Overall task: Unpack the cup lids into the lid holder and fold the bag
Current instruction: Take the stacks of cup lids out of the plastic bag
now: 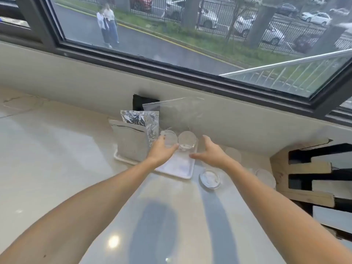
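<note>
A white tray-like lid holder [179,169] lies on the counter near the wall. Two clear cup lids stand upright at its far end: one [170,138] on the left, one [187,141] on the right. My left hand [162,149] grips the left lid between fingers and thumb. My right hand [211,152] hovers open just right of the holder, holding nothing. A clear plastic bag [177,113] stands against the wall behind the lids. Another stack of lids [210,177] lies flat on the counter right of the holder, and more clear lids [265,177] lie farther right.
A grey pouch [131,143] and a crinkled foil pouch [142,121] stand at the holder's left end. A wooden rack with black slots [312,168] occupies the right side. The wall and a window sill run behind everything. The marble counter extends toward me and to the left.
</note>
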